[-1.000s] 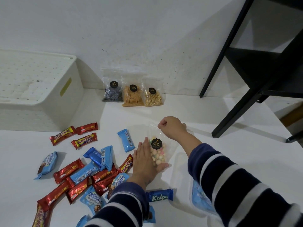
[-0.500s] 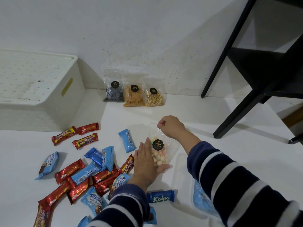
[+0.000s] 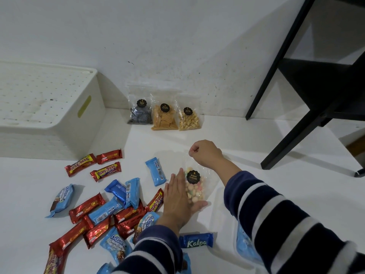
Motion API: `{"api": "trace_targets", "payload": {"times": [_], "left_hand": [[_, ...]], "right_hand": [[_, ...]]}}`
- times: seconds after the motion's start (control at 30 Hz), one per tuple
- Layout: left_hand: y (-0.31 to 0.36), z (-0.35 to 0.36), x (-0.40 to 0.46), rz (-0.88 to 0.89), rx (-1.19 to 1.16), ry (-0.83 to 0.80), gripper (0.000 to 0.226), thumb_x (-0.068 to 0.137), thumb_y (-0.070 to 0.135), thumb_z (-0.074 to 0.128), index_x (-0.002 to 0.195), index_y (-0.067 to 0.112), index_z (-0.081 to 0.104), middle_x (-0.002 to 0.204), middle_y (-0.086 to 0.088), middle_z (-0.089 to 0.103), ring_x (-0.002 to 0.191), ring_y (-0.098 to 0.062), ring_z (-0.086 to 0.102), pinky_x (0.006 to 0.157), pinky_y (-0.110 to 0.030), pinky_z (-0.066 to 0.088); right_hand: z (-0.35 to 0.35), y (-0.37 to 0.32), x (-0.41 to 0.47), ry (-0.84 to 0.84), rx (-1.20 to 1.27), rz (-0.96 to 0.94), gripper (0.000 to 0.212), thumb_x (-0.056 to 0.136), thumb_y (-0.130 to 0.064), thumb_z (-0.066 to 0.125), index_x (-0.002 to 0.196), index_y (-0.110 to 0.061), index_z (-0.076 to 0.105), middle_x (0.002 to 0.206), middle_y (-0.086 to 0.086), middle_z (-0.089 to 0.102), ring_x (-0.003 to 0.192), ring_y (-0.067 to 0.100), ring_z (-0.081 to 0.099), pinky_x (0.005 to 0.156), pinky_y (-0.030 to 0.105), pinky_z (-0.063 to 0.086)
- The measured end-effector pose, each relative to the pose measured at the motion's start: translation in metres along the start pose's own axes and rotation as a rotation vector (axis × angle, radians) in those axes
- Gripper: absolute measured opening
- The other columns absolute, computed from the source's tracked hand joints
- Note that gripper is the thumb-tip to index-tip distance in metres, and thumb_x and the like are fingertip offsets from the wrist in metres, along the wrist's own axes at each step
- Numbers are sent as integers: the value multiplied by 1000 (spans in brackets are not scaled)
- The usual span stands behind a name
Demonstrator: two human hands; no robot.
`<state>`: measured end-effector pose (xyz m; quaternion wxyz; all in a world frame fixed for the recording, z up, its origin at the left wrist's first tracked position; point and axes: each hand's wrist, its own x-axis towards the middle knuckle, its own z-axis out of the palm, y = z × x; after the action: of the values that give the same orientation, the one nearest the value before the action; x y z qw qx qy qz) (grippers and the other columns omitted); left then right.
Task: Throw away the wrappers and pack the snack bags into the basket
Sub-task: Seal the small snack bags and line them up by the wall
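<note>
- While little has shifted since a second ago, the right hand (image 3: 205,153) still pinches the biscuit bag (image 3: 194,184) top, fingers clenched on it.
- Left hand (image 3: 178,198), fingers straight, steadies the bag's side.
- Bag stays well right of the basket (image 3: 59,119), unpacked.

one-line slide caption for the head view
Right hand pinches the top of a clear biscuit bag while the left hand steadies it.

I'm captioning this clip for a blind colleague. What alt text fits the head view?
Two hands hold a clear bag of pastel biscuits on a white surface: the right hand pinches its top and the left hand lies flat against its side. Candy bar wrappers lie scattered left, and three snack bags lean against the wall beside a white basket.
</note>
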<state>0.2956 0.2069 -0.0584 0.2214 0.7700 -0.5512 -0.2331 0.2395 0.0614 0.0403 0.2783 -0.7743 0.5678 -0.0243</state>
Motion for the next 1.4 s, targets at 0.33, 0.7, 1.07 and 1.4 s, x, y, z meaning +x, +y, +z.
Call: {"api": "trace_targets", "payload": {"times": [0.33,0.7,1.07,1.4], "left_hand": [[1,0,0,-3,8,-2,123,63,81,51,145,26,-21,159,1,1,146,-16,-8,115,-35,-7],[0,-2,0,0,14,-4,126,60,86,44,146,22,-21,160,-1,-1,146,-18,-9,114,-34,-8],[2,-4,0,1,1,-15,122,63,83,47,145,25,-22,159,0,1,146,-17,-7,115,-33,-6],[0,-3,1,-2,-13,-38,124,59,87,41,145,24,-24,159,2,-3,146,-17,-9,113,-32,-8]], "right_hand": [[3,-5,0,18,8,-19,17,84,-24,50,87,-24,67,95,-10,67,92,18,58,83,34,39],[-29,17,-12,-129,-80,-14,23,85,-23,55,105,-24,66,107,-9,60,107,17,54,100,43,38],[-19,36,-24,35,101,-9,18,87,-4,58,89,-12,74,102,3,70,94,18,64,86,32,53],[-37,48,-31,-35,121,0,22,85,-3,61,104,-9,72,111,6,67,100,18,61,79,20,45]]}}
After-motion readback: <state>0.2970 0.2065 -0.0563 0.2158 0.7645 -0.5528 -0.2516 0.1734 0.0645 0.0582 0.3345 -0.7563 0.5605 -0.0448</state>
